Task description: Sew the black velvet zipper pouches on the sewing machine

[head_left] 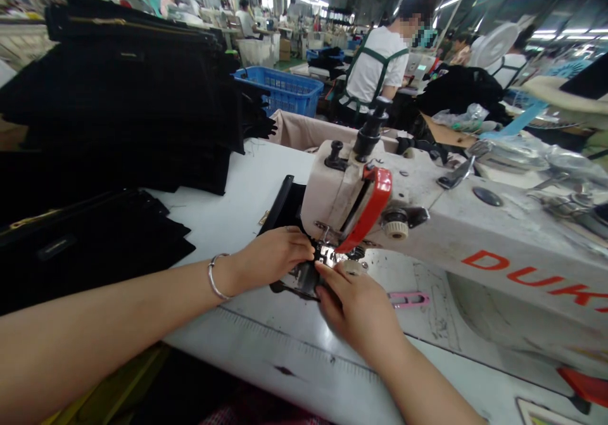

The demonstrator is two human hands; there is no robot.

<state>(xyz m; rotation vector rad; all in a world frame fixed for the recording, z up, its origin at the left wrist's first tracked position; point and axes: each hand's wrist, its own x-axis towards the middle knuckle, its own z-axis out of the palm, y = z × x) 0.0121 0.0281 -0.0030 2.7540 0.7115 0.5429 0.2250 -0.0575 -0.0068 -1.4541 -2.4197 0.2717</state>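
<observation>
A black fabric piece [285,213] lies under the head of a white sewing machine [327,184], with a small gold-coloured metal part at its far left edge. My left hand [270,257], a silver bangle at its wrist, is closed on the fabric just left of the presser foot [327,255]. From the right, my right hand [358,301] pinches the fabric's near edge in front of the foot. Both sets of fingertips are close to the needle area. The stitching point itself is partly hidden by fingers and the machine's red guard [373,206].
Stacks of black fabric pieces with gold zips [133,83] rise on the left of the white table [256,159]. Pink-handled thread snips [409,299] lie right of my hand. Behind stand a blue basket [289,89] and a co-worker in a white shirt [380,64].
</observation>
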